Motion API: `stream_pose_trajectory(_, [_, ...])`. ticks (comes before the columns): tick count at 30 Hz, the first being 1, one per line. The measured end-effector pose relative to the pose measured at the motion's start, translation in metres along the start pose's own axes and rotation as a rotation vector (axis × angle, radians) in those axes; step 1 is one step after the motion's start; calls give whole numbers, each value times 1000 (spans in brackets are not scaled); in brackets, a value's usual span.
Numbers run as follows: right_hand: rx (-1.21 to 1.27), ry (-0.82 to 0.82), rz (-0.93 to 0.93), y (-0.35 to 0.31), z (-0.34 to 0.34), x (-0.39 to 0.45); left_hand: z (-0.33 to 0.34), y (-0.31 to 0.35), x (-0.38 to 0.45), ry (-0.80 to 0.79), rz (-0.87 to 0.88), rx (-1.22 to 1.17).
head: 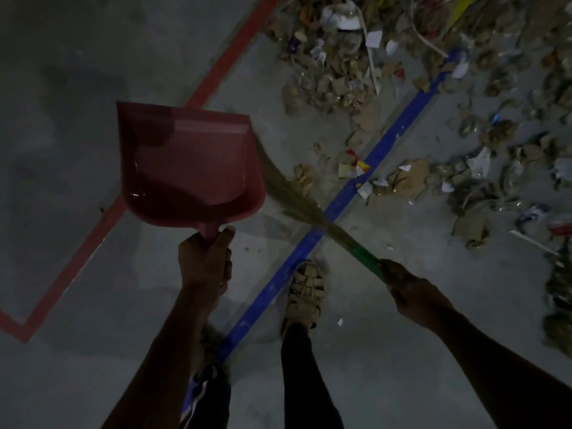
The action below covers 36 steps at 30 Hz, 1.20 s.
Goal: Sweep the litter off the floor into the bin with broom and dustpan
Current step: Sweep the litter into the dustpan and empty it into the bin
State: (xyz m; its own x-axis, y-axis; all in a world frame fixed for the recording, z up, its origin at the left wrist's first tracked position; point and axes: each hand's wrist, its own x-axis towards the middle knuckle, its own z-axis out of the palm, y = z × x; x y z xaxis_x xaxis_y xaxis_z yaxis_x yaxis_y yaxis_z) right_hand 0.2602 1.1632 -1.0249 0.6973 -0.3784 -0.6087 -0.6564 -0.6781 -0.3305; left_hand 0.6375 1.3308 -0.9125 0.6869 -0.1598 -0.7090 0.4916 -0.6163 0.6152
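In the head view, the left hand (205, 267) has its fingers and thumb wrapped round the short stub handle of a dark red plastic dustpan (188, 162), which looks empty and is held above the grey concrete floor (77, 88). The right hand (411, 289) grips the green-wrapped handle of a soft grass broom (297, 196), whose bristles fan out beside the pan's right edge. The litter of torn brown cardboard, paper scraps and wrappers (402, 88) lies spread across the upper right, past a blue tape line (387, 144); no bin is in view. The scraps look light and loose, so they should slide easily yet scatter under a hard stroke; the limp bristles probably need short, low pulls, and the rigid pan is best steadied by its handle.
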Motion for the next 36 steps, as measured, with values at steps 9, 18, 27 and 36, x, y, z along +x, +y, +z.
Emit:
stream_pose_trajectory(9, [22,253,406,22,-64,58,23,-2,-6,-36,2,53])
stream_pose_trajectory(18, [16,364,100,15,-55,25,43,5,-10,-47,-33,56])
stream_pose_trajectory(27, [10,-13,-181,-5,31,-32,33,-8,-3,-14,-62,57])
stream_pose_trajectory(36, [-131,-6,156,11,-1,-1,31,-18,-8,-37,-35,92])
